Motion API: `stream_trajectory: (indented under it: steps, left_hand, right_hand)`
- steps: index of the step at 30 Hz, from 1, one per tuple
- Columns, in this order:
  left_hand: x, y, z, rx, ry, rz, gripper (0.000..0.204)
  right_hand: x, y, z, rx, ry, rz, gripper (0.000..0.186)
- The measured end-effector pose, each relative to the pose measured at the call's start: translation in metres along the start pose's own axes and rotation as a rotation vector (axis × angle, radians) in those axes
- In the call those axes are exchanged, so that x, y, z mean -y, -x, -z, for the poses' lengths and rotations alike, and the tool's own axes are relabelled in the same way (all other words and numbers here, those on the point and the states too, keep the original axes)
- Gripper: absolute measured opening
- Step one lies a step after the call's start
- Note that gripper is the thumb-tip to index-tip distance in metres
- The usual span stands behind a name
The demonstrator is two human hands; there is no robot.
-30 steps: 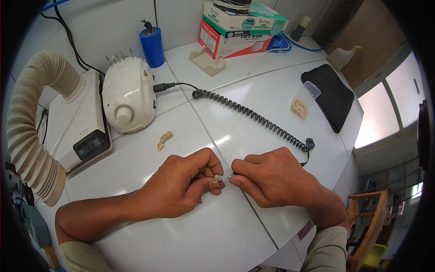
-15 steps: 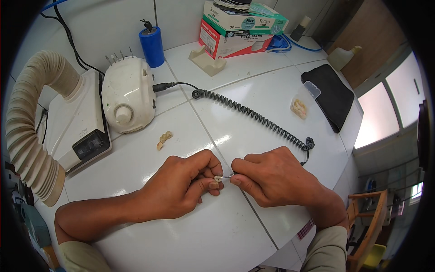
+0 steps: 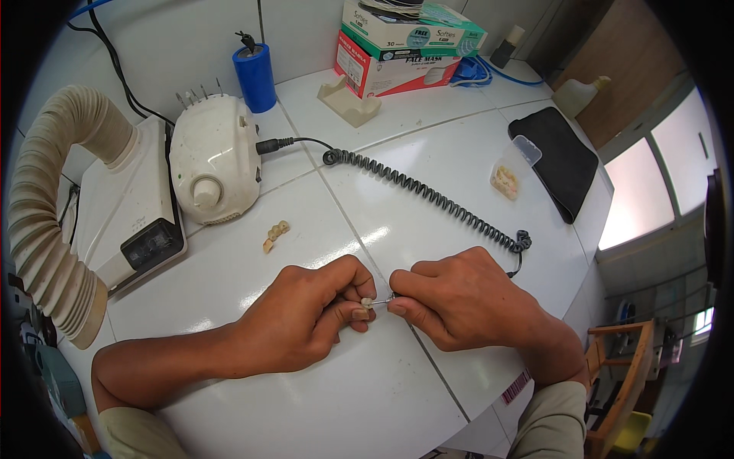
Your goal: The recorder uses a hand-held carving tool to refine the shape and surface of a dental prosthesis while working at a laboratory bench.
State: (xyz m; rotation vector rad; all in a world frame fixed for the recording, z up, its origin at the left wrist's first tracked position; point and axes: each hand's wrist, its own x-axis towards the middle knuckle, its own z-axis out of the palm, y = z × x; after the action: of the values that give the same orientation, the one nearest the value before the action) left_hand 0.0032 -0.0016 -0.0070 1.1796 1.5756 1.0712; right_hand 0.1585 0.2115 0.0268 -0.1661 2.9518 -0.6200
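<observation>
Above the white tiled worktop, my left hand is closed, pinching a small cream tooth-like piece between thumb and fingers. My right hand is wrapped round a slim handpiece, mostly hidden by the fingers; its thin metal bit meets the piece. A coiled black cord runs from the white control unit to the right hand. Beyond my left hand lies a cream and tan tooth-shaped part.
A ribbed hose with a white machine is at left. At the back are a blue cylinder, stacked boxes and a beige holder. A clear container and black pouch sit right; a wooden chair stands beyond.
Very little differs: both hands keep the same grip, with only slight shifts of the fingers and left forearm.
</observation>
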Motion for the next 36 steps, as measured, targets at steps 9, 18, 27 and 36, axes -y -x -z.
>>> stream_trajectory:
  steps: [9, 18, 27, 36]
  left_hand:
    - [-0.0015, 0.0004, -0.0001, -0.006, -0.012, -0.005, 0.01]
    - [-0.0021, 0.0006, -0.0004, -0.008, -0.025, -0.006, 0.011]
    - [-0.0012, 0.0002, -0.0001, -0.005, -0.019, -0.001, 0.01]
    - [-0.0015, 0.0003, 0.0004, -0.002, -0.019, -0.004, 0.011]
  right_hand:
    - [0.0012, 0.0003, -0.001, 0.005, -0.008, -0.005, 0.032]
    - [-0.0005, 0.0002, -0.0003, -0.007, -0.006, 0.006, 0.032]
    - [-0.0004, 0.0003, -0.0025, -0.017, 0.003, 0.004, 0.033]
    - [0.0014, -0.0005, -0.0031, -0.024, 0.001, -0.021, 0.033]
